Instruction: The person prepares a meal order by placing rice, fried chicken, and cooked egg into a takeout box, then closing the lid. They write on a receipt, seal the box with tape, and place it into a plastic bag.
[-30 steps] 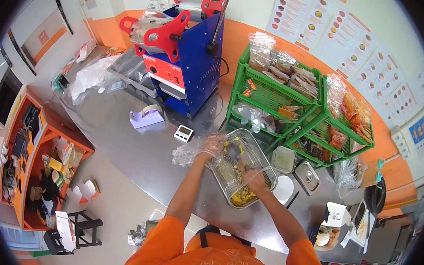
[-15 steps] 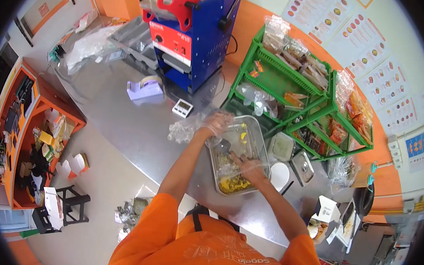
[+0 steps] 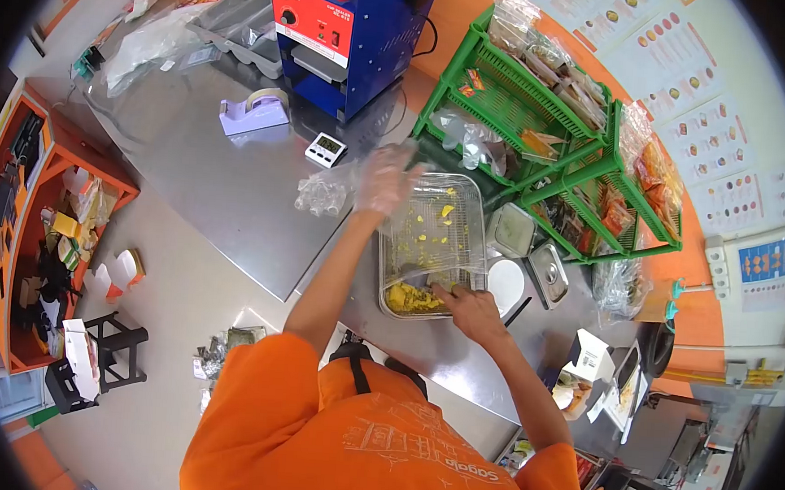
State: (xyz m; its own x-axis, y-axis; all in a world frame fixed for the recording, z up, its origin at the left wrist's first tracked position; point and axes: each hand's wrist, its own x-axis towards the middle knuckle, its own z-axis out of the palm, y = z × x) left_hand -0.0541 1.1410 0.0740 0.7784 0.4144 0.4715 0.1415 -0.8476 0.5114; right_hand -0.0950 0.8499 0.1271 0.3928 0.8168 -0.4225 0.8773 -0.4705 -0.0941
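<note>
A clear rectangular tray (image 3: 481,237) lies on the steel table, with yellow food (image 3: 410,298) heaped at its near end and scraps across its wire mesh. My left hand (image 3: 386,180), in a thin clear glove, is at the tray's far left corner against crumpled clear plastic (image 3: 324,194); what its fingers hold is blurred. My right hand (image 3: 469,309) is at the near right edge, its fingers bent over a small greyish tool (image 3: 437,280) that is partly hidden. A sheet of clear plastic seems to cross the tray between the hands.
Beyond the tray are a white timer (image 3: 325,149), a lilac tape dispenser (image 3: 255,114) and a blue sealing machine (image 3: 368,55). Green baskets (image 3: 517,118) of packets stand at the back right. Right of the tray are a metal container (image 3: 512,230), a white round lid (image 3: 504,286) and a metal lid (image 3: 548,274).
The view has shifted, so the table sits differently in the frame. My left hand has lifted at the tray's far corner. My right hand has moved toward the near end with the tool.
</note>
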